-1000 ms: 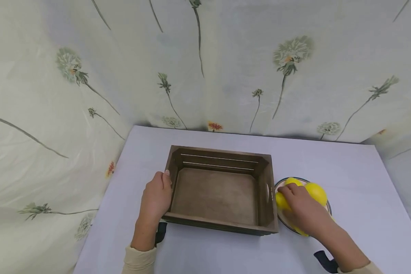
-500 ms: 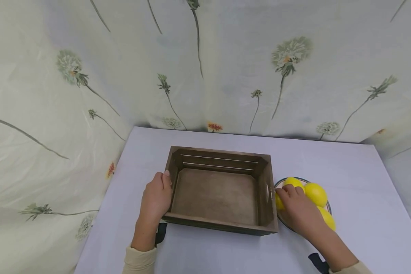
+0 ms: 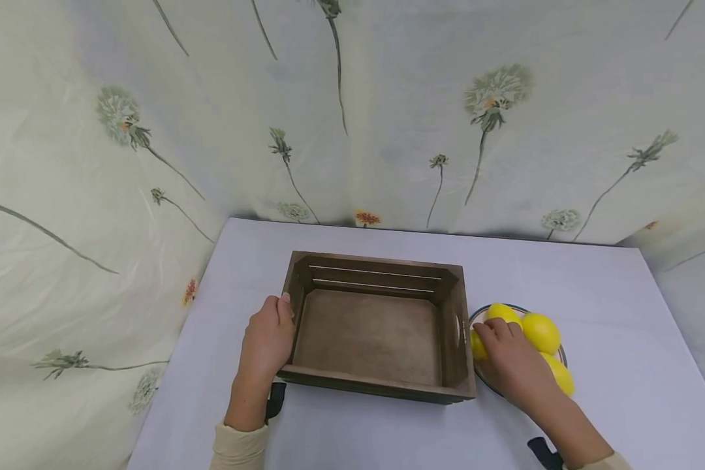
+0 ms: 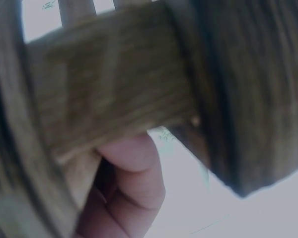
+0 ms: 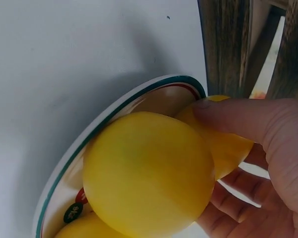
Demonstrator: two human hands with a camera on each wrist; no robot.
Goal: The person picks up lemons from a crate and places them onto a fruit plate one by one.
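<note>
A brown wooden crate (image 3: 371,338) stands mid-table, its inside bare. My left hand (image 3: 266,341) grips the crate's left side, and in the left wrist view curled fingers (image 4: 139,181) come under a slat by the handle opening. Right of the crate, a plate (image 5: 108,117) with a green-lined rim bears several yellow lemons (image 3: 542,333). My right hand (image 3: 514,360) reaches over this plate and holds the lemon (image 5: 227,154) nearest the crate, thumb on one side and fingers on the other. Another lemon (image 5: 149,173) fills the middle of the right wrist view.
A white table (image 3: 352,434) carries everything. The plate stands close against the crate's right end. Behind the table and to its left hangs a pale curtain (image 3: 388,130) printed with dandelions. Black straps (image 3: 276,399) circle the wrists.
My right hand has shifted slightly left over the plate, uncovering more of the front right lemon. My left hand and the crate have stayed in place.
</note>
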